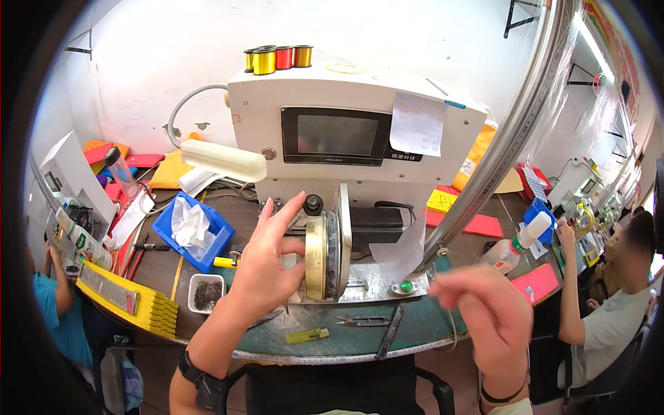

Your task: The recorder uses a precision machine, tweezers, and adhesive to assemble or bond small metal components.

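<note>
My left hand (266,266) is at the left face of a brass-coloured ring (316,259) mounted on the machine. Its thumb and a finger bend together in a pinch against the ring, while other fingers stretch upward. What sits between the pinched tips is hidden. A dark band and an upright metal plate (343,238) stand right of the ring, with a black knob (313,204) above it. My right hand (487,311) hovers at the right, apart from the ring, slightly blurred. Its fingers curl together in a pinch; anything thin in them is too small to see. Below it to the left is a green button (407,286).
Behind stands a white machine (256,104) with a dark screen and several wire spools (283,58) on top. Scissors (363,321), a dark bar tool (391,332) and a yellow lighter (307,336) lie in front. A blue tissue tray (221,235) is left; co-workers sit both sides.
</note>
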`<state>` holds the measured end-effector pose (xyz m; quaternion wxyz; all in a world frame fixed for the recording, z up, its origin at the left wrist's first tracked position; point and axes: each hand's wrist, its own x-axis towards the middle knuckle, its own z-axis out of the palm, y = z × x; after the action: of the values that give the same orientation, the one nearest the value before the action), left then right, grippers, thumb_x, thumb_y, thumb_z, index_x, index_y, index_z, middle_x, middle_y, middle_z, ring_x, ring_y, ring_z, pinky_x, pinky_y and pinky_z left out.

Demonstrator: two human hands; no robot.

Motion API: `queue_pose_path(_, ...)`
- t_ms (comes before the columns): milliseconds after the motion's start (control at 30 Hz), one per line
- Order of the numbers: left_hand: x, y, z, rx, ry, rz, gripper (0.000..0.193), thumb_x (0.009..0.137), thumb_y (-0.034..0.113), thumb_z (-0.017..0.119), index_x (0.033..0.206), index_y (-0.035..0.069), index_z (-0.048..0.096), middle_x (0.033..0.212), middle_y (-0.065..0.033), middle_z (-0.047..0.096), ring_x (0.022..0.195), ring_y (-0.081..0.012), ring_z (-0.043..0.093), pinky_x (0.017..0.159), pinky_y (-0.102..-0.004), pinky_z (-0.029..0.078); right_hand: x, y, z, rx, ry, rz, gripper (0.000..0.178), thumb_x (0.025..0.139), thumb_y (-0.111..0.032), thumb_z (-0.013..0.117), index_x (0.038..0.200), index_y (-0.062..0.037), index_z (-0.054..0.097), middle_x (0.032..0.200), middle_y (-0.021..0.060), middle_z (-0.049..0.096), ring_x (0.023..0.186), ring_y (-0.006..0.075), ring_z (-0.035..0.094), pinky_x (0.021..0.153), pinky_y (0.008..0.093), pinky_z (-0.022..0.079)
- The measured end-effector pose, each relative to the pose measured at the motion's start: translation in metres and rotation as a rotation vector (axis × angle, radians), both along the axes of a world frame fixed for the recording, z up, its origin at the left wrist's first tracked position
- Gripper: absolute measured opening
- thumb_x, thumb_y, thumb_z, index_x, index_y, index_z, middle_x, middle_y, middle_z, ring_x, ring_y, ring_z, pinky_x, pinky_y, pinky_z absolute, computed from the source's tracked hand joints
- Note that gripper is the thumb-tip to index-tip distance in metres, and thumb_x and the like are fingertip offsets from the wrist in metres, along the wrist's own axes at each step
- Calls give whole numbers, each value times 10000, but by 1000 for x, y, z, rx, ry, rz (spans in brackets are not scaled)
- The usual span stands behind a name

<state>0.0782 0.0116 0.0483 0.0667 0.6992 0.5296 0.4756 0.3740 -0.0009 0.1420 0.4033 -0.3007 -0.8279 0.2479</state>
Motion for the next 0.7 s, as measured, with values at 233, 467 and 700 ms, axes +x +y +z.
queue_pose_path(233, 4, 6, -3, 12, -10, -25, 879, 739, -55, 702, 1554, 33, 385, 831, -65, 758, 1151, -280, 663, 1264, -523, 231, -46, 56, -58, 193, -179, 47, 357, 916, -30, 689, 1271, -21, 658, 1204, 102, 645, 1177, 311, 518, 1028, 408, 436)
queue_pose_path(467, 2, 4, -1, 9, -17, -20, 881, 740, -50, 708, 1555, 35, 385, 861, -70, 770, 1206, -287, 643, 1259, -521, 246, -69, 81, -80, 199, -191, 32, 385, 840, -78, 773, 1212, -41, 679, 1176, 90, 649, 1168, 317, 492, 1016, 414, 439)
queue_pose_path(700, 1, 4, -1, -2, -19, -46, 901, 731, -55, 700, 1564, 33, 367, 873, -75, 771, 1225, -306, 627, 1255, -523, 259, -76, 88, -102, 163, -164, 48, 250, 781, -75, 801, 1020, -38, 737, 1062, 62, 681, 1106, 306, 527, 961, 407, 474)
